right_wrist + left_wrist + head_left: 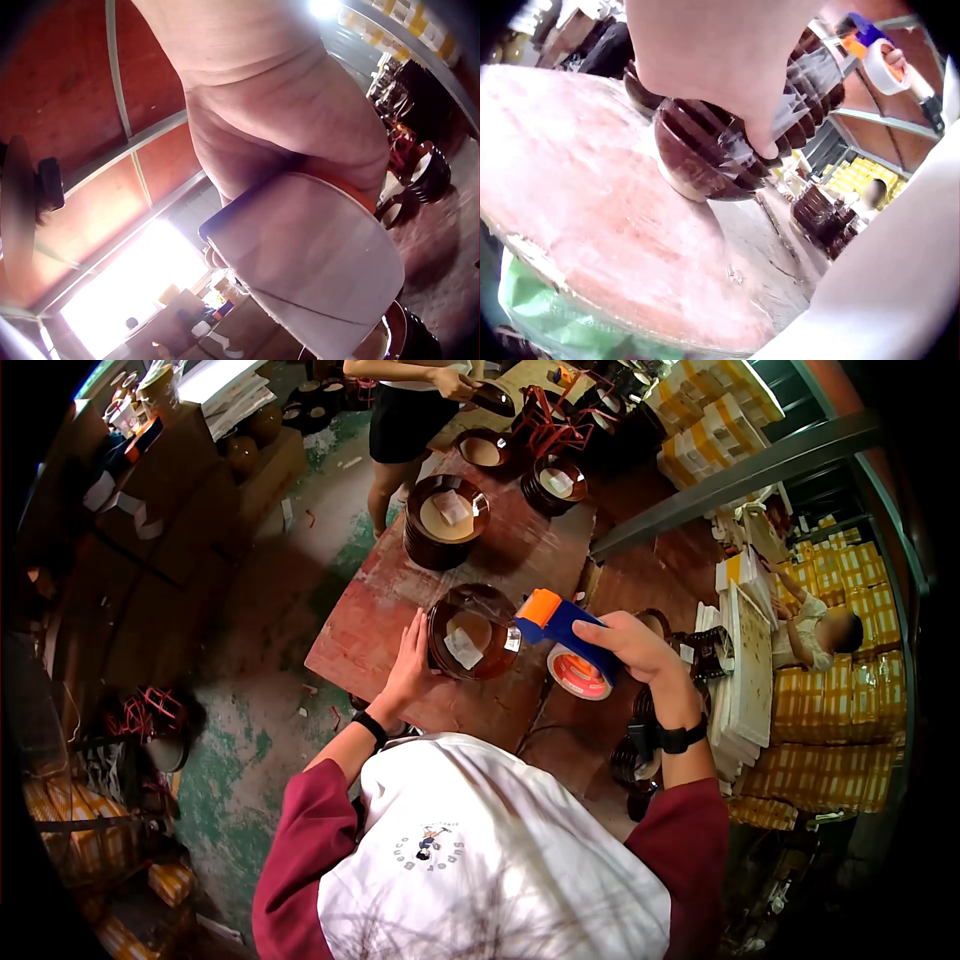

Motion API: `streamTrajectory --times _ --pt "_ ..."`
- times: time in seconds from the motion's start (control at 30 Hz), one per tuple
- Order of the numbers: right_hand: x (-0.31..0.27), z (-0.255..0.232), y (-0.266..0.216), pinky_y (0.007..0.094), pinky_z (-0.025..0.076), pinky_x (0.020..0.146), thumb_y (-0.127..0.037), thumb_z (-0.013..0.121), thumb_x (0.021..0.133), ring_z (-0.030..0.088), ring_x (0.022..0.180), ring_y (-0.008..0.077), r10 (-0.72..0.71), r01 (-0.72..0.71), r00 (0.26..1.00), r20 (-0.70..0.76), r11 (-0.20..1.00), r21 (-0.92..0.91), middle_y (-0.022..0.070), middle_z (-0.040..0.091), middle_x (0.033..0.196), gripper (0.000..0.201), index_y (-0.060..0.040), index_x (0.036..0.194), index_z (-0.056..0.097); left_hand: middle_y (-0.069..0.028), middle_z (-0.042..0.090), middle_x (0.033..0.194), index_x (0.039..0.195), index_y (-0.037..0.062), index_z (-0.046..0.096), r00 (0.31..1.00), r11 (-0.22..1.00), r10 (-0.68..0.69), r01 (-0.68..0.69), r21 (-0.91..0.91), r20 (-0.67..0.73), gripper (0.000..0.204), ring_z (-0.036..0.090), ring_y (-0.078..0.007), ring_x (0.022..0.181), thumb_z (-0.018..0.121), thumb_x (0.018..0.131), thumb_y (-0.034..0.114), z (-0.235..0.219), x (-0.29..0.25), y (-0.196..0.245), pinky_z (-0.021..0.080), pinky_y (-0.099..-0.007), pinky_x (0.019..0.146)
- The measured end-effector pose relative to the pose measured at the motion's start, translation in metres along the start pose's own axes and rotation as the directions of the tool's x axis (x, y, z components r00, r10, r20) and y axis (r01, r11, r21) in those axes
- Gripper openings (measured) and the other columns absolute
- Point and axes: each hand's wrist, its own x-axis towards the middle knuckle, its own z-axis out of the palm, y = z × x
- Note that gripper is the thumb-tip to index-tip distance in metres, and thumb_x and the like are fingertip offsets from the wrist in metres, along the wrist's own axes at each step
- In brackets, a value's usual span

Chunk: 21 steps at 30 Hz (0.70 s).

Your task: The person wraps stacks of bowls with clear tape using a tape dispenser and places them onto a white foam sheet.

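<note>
A stack of nested dark brown bowls (440,622) stands on the reddish table, a pale paper slip (463,648) inside the top one. My left hand (408,672) rests against its left side, fingers straight along the wall. In the left wrist view the thumb presses the bowls' ribbed side, where clear tape (739,150) crosses several rims. My right hand (640,647) grips a blue and orange tape dispenser (583,628) with a tape roll, just right of the stack. A clear strip stretches from its orange end toward the bowls. The roll's pale side (315,255) fills the right wrist view.
Another bowl stack (436,545) stands farther up the table (365,625), with more bowls (553,485) behind. A person (410,410) at the far end holds a bowl. Another person (815,635) is at the right, near taped boxes (840,695). A metal post (740,475) slants across the upper right.
</note>
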Motion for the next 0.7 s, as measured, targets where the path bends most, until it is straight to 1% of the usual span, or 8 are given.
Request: streamTrajectory --times 0.07,0.17,0.3,0.37,0.47,0.57,0.67,0.7 --pt "0.002 -0.002 0.002 0.0252 0.046 0.068 -0.047 0.074 0.092 0.059 0.073 0.0075 0.001 -0.001 0.999 0.036 1.000 -0.004 0.0007 0.068 0.082 0.050 0.0024 0.092 0.073 -0.0270 0.019 0.162 0.157 -0.0051 0.012 0.998 0.991 0.061 -0.056 0.121 -0.035 0.138 0.021 -0.0444 0.150 0.098 0.053 0.027 -0.005 0.001 0.012 0.025 -0.0513 0.122" --pt "0.002 -0.001 0.006 0.0251 0.046 0.069 -0.048 0.074 0.091 0.059 0.072 0.0079 -0.045 0.045 0.999 0.019 0.999 -0.021 0.0012 0.068 0.081 0.051 0.0030 0.092 0.073 -0.0266 0.019 0.162 0.157 -0.0050 0.014 0.990 0.987 0.113 -0.102 0.127 -0.084 0.138 0.021 -0.0436 0.150 0.098 0.053 0.031 -0.011 0.006 0.023 0.023 -0.0539 0.123" --pt "0.006 -0.003 0.009 0.0255 0.047 0.068 -0.049 0.074 0.090 0.058 0.072 0.0083 -0.095 0.095 0.995 0.015 0.995 -0.036 0.0013 0.068 0.081 0.053 0.0040 0.093 0.073 -0.0263 0.020 0.162 0.156 -0.0044 0.017 0.962 0.948 0.253 -0.226 0.223 -0.104 0.137 0.022 -0.0421 0.151 0.097 0.052 0.033 -0.023 0.013 0.034 0.023 -0.0535 0.123" --pt "0.005 -0.001 0.009 0.0257 0.047 0.069 -0.049 0.075 0.090 0.059 0.072 0.0084 -0.110 0.110 0.994 0.024 0.993 -0.037 0.0015 0.068 0.081 0.054 0.0043 0.093 0.073 -0.0260 0.020 0.162 0.156 -0.0038 0.018 0.944 0.926 0.312 -0.277 0.256 -0.109 0.136 0.022 -0.0410 0.151 0.097 0.052 0.033 -0.026 0.014 0.037 0.022 -0.0530 0.123" --pt "0.003 0.002 0.008 0.0260 0.048 0.069 -0.050 0.076 0.089 0.060 0.073 0.0087 -0.103 0.104 0.995 0.018 0.994 -0.046 0.0021 0.068 0.082 0.055 0.0046 0.093 0.073 -0.0258 0.021 0.162 0.156 -0.0029 0.018 0.911 0.872 0.408 -0.374 0.315 -0.049 0.136 0.022 -0.0408 0.151 0.097 0.052 0.034 -0.042 0.021 0.050 0.021 -0.0530 0.124" --pt "0.006 0.001 0.012 0.0258 0.049 0.071 -0.050 0.076 0.088 0.061 0.074 0.0090 -0.119 0.120 0.993 0.026 0.992 -0.042 0.0033 0.070 0.084 0.056 0.0054 0.095 0.074 -0.0251 0.020 0.163 0.156 -0.0025 0.017 0.959 0.929 0.281 -0.264 0.260 -0.033 0.136 0.020 -0.0406 0.152 0.097 0.052 0.035 -0.033 0.015 0.042 0.020 -0.0532 0.124" --pt "0.007 0.002 0.016 0.0256 0.049 0.072 -0.051 0.077 0.088 0.062 0.076 0.0094 -0.137 0.138 0.990 0.034 0.990 -0.013 0.0043 0.071 0.086 0.058 0.0062 0.098 0.074 -0.0242 0.017 0.164 0.157 -0.0024 0.014 0.993 0.943 0.116 -0.102 0.316 -0.026 0.137 0.018 -0.0395 0.153 0.096 0.055 0.037 -0.015 0.003 0.022 0.019 -0.0540 0.124" --pt "0.006 0.003 0.017 0.0256 0.049 0.072 -0.051 0.077 0.088 0.062 0.076 0.0094 -0.138 0.138 0.990 0.030 0.990 -0.008 0.0043 0.071 0.086 0.058 0.0062 0.098 0.074 -0.0239 0.015 0.165 0.158 -0.0023 0.011 0.999 0.964 0.028 -0.017 0.267 -0.039 0.137 0.017 -0.0393 0.153 0.095 0.057 0.039 -0.012 0.001 0.018 0.017 -0.0553 0.124"
